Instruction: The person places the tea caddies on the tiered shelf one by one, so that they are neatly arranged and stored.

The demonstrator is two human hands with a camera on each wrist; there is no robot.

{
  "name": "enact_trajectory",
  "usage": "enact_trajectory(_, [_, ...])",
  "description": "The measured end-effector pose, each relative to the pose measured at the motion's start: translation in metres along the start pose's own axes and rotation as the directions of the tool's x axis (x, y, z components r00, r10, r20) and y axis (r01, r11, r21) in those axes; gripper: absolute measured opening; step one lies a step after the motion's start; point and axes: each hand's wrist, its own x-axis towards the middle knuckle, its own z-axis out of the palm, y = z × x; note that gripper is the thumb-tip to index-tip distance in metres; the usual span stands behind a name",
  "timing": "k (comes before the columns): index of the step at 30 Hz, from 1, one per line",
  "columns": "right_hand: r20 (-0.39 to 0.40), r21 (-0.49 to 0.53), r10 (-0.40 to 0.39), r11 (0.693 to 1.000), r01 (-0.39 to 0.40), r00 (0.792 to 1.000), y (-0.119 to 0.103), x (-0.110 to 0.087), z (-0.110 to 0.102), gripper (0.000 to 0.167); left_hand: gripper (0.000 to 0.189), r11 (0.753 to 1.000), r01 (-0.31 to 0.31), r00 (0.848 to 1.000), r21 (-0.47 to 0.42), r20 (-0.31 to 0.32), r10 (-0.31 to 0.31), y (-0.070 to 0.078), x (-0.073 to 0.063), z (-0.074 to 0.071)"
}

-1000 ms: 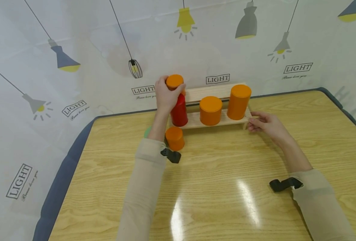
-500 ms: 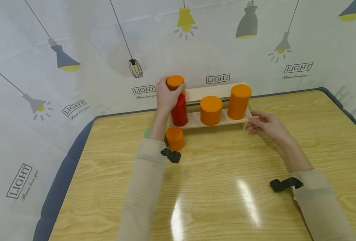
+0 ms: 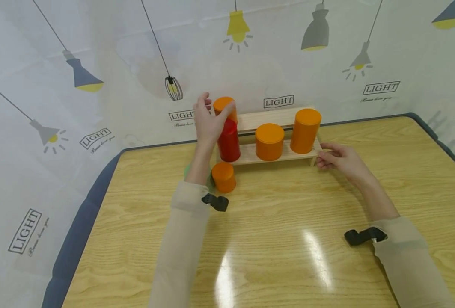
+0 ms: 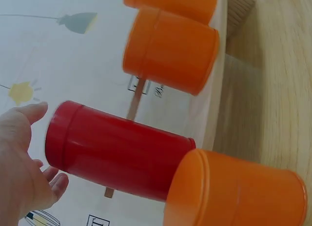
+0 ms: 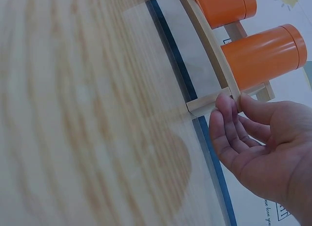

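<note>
A two-step wooden rack [image 3: 246, 158] stands at the back of the table. My left hand [image 3: 209, 122] is beside the orange canister [image 3: 223, 105] on its upper step, fingers spread and apart from it. On the lower step are a red canister [image 3: 229, 141], a wide orange canister [image 3: 269, 142] and a tall orange canister [image 3: 306, 131]. The left wrist view shows the spread left hand [image 4: 24, 162] behind the red canister [image 4: 117, 148]. My right hand [image 3: 343, 162] pinches the rack's right end between thumb and fingers, as the right wrist view shows with the rack corner [image 5: 233, 92].
A small orange canister [image 3: 224, 177] stands on the table [image 3: 273, 222] in front of the rack's left end. A green thing [image 3: 188, 169] beside it is mostly hidden by my left forearm. A printed cloth [image 3: 135, 64] hangs behind the table's blue edge [image 3: 92, 192].
My left hand has let go of the orange canister on the upper step, spread its fingers and shifted slightly left. The canister stays in place. The right hand keeps its hold on the rack.
</note>
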Motion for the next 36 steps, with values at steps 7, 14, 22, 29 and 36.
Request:
enact_trajectory(7, [0.000,-0.011,0.006,1.000,-0.006,1.000,0.001,0.000,0.000,0.065,0.069,0.990,-0.104,0.991,-0.097,-0.098,0.095,0.011,-0.015,-0.014])
enact_trajectory(14, [0.003,0.001,-0.002,1.000,0.002,1.000,0.002,0.000,0.000,0.064,0.055,0.983,-0.116,0.989,-0.140,-0.108,0.101,0.013,-0.031,-0.026])
enact_trajectory(22, [0.005,0.019,-0.011,1.000,0.011,1.000,0.000,0.000,0.000,0.065,0.045,0.974,-0.143,0.987,-0.177,-0.104,0.126,0.001,-0.052,-0.036])
enact_trajectory(29, [-0.004,0.016,-0.009,1.000,0.009,1.000,0.002,0.001,-0.001,0.064,0.040,0.974,-0.149,0.988,-0.174,-0.075,0.137,-0.014,-0.069,-0.048])
enact_trajectory(36, [-0.013,-0.015,0.001,1.000,-0.002,1.000,0.003,0.002,-0.001,0.064,0.043,0.979,-0.102,0.994,-0.178,-0.045,0.095,-0.035,-0.080,-0.059])
